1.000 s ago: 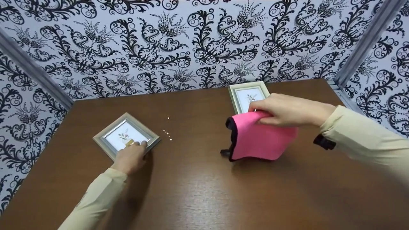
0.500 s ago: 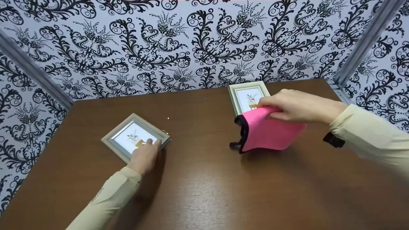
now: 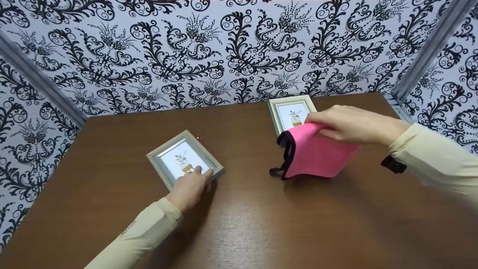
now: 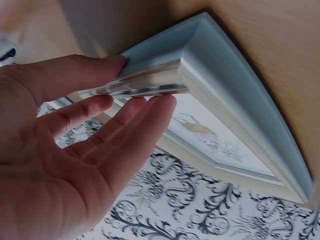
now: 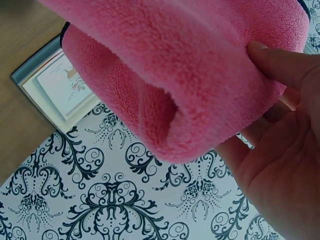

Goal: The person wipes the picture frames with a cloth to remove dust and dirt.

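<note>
My left hand (image 3: 189, 187) pinches the near edge of a picture frame (image 3: 158, 164) with a pale, silvery border and a plant-in-a-pot print. In the left wrist view the thumb (image 4: 85, 72) presses the frame's outer side while the fingertips lie along its inner rim. My right hand (image 3: 354, 123) holds up a pink cloth (image 3: 317, 155) with black edging, which hangs folded over the table. Its fluffy pile shows in the right wrist view, with the thumb on one side of the fold and fingers behind. A second picture frame (image 3: 277, 116) lies behind the cloth, partly covered by it.
The brown wooden table (image 3: 239, 224) ends at a wall covered in black-and-white scroll paper (image 3: 186, 56). A tiny white speck (image 3: 198, 138) lies just beyond the left frame. Grey corner posts (image 3: 429, 52) stand at both sides.
My left hand has moved the left picture frame to the right, over the spot where several white bits lay. My right hand and the cloth have shifted slightly right and away from me.
</note>
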`<state>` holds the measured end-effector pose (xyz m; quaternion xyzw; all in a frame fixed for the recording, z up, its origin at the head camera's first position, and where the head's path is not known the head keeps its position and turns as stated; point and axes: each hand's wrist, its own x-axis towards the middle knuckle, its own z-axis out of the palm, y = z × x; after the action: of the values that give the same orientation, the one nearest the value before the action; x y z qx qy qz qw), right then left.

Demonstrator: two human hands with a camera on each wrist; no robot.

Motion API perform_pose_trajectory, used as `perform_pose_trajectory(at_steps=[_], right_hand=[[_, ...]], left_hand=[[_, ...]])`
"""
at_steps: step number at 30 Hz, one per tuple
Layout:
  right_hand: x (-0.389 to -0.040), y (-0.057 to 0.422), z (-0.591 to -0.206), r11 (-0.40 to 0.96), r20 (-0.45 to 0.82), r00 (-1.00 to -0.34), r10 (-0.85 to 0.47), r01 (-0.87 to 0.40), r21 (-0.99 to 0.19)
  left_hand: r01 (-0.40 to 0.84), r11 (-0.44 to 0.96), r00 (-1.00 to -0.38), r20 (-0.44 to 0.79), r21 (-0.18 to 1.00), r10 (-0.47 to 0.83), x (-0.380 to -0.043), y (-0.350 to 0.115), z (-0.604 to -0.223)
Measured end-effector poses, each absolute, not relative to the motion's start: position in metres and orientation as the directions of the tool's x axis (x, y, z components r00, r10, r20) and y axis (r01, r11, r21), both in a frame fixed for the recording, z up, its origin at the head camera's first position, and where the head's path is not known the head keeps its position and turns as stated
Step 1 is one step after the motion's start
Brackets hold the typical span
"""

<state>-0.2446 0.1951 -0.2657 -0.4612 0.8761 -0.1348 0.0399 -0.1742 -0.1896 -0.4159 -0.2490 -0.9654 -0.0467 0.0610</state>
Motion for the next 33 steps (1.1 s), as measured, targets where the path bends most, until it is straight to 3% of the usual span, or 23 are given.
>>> perform_pose_trajectory(at_steps=[10, 18, 25, 33], right_hand=[[-0.245, 0.198, -0.267, 0.549, 0.066, -0.580, -0.812, -0.797, -0.253], [-0.248, 0.198, -0.269, 0.556, 0.084, -0.585, -0.807, -0.800, -0.227], [-0.249, 0.190, -0.268, 0.636, 0.130, -0.662, -0.738, -0.747, -0.192], [-0.250, 0.155, -0.264, 0.699, 0.295, -0.716, -0.633, -0.692, -0.178]], left_hand=[[0.613, 0.789, -0.775, 0.211, 0.022, 0.596, -0.158, -0.152, -0.419], [0.701, 0.712, -0.701, 0.160, -0.023, 0.695, -0.139, -0.116, -0.418], [0.771, 0.628, -0.616, 0.124, -0.106, 0.778, -0.124, -0.088, -0.417], [0.823, 0.536, -0.517, 0.143, -0.187, 0.844, -0.104, -0.066, -0.417]])
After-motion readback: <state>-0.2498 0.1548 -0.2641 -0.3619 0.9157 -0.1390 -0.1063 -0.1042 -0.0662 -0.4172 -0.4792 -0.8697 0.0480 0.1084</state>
